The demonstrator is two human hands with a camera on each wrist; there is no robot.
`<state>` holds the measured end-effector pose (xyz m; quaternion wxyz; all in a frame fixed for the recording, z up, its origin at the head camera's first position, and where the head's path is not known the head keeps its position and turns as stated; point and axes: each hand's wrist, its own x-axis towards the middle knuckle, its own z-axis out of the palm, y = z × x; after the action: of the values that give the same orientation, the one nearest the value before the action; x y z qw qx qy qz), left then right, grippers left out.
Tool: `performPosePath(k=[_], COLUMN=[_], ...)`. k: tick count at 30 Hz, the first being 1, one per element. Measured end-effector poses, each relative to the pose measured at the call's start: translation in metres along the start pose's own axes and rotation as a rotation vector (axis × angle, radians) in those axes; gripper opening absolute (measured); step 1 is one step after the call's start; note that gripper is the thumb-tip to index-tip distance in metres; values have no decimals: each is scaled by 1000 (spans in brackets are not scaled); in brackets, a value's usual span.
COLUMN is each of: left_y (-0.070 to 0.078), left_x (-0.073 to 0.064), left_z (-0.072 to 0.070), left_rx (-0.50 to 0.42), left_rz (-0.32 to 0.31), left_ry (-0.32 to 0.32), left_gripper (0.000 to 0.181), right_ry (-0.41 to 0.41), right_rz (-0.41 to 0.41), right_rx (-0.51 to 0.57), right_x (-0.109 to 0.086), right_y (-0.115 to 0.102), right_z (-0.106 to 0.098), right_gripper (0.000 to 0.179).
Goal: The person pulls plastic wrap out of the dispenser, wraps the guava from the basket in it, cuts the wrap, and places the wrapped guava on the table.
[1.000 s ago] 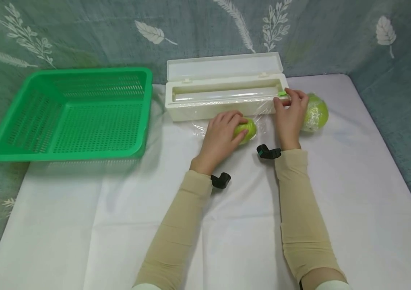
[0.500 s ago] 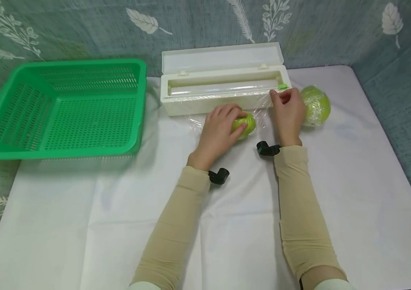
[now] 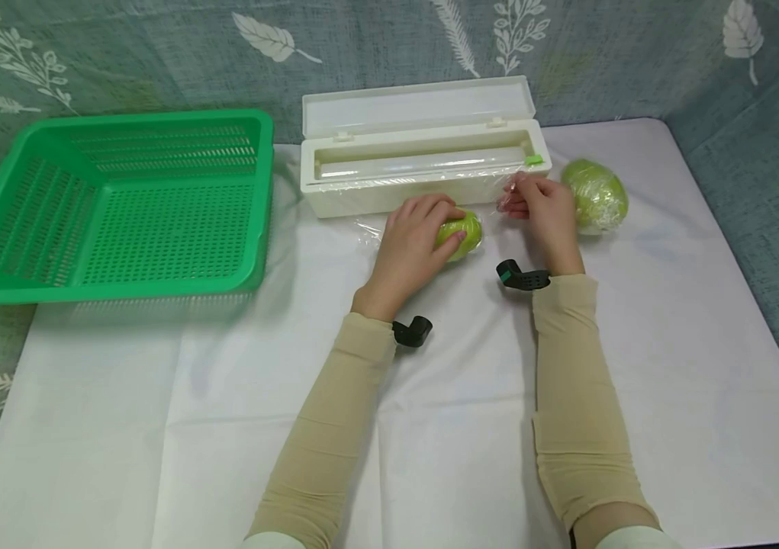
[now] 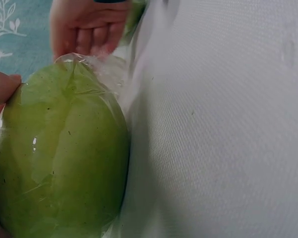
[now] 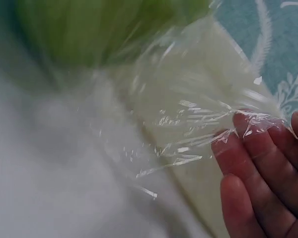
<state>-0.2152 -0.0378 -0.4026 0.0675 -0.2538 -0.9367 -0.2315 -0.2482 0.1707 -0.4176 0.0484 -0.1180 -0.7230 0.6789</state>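
Observation:
My left hand (image 3: 408, 248) grips a round green fruit (image 3: 469, 235) wrapped in clear cling film, on the table in front of the white cling film dispenser (image 3: 362, 202). In the left wrist view the fruit (image 4: 64, 158) fills the lower left, with film gathered at its far end. To its right, my right hand (image 3: 548, 217) holds a stretched film edge. The right wrist view shows that cling film (image 5: 181, 121) creased across the fingertips and drawn toward the thumb. Inside the dispenser, whose lid stands up, lies the film roll (image 3: 423, 164).
A second wrapped green fruit (image 3: 595, 197) sits just right of my right hand. The green slider (image 3: 533, 159) is at the dispenser's right end. At the left stands a green plastic basket (image 3: 262, 229). Patterned cloth (image 3: 375, 46) rises behind the white-covered table (image 3: 279, 457).
My right hand has left the slider at the dispenser's right end and come down toward the table, with film at its fingers. The left hand keeps its grip on the fruit.

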Motion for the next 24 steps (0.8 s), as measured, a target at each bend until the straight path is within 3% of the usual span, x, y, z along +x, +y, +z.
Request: performPosePath(k=[4,11,16,24], left_y=[0,-1,-1,-1], left_x=[0,-1,-1,0], left_z=[-1,0,0,0], left_rx=[-19,-26,-25,-28], left_rz=[6,15,15,9], left_ry=[3,12,9,2], left_gripper=[32,32,32,32], right_ry=[5,-34,-54,29], right_rz=[-50,-83,-45,86], right_rx=[77,58,52,140], right_x=[0,-3,-5,-3], right_y=[-2,-5,-7,-7], right_z=[4,16,19,5], right_gripper=[26,23,28,18])
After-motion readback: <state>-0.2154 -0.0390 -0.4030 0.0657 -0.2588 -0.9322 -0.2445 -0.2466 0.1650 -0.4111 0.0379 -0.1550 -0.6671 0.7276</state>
